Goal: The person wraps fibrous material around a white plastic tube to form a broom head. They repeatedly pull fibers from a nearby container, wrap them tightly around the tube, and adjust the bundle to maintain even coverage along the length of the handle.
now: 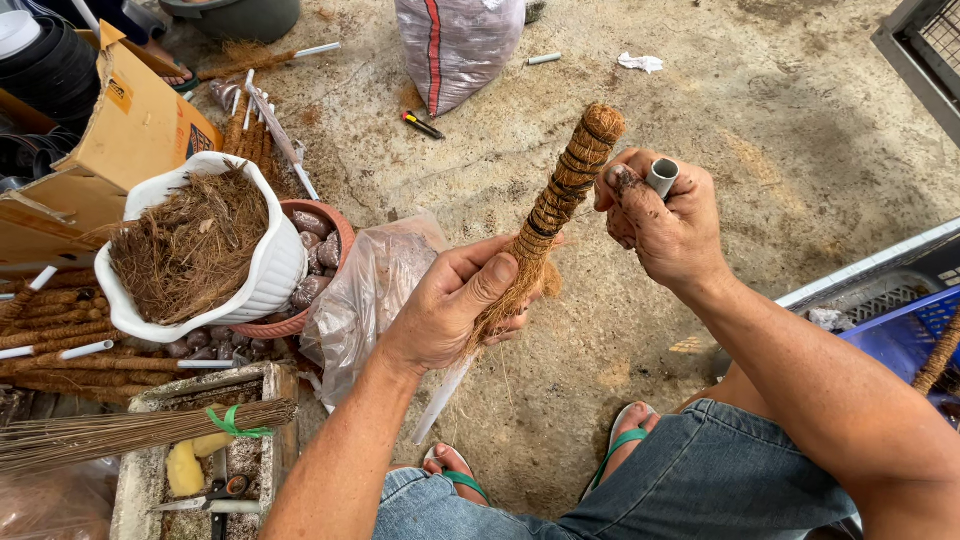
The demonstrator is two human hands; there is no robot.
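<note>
My left hand point(455, 305) grips a coir-wrapped pole point(562, 195) at its lower part; brown fibre is bound to it with dark string, and a bare white pipe end point(437, 400) sticks out below my fist. The pole tilts up to the right. My right hand point(660, 215), dirty with fibre dust, is closed around a short grey tube point(662, 176) just right of the pole's top and seems to pull the string.
A white pot of loose coir point(200, 245) stands left, by a clay pot of stones point(318, 250) and a clear plastic bag point(365, 290). Finished wrapped poles point(70, 345), a broom point(120, 432), scissors point(205, 497), a cardboard box point(135, 115), a sack point(455, 45) and a blue crate point(905, 335) surround me.
</note>
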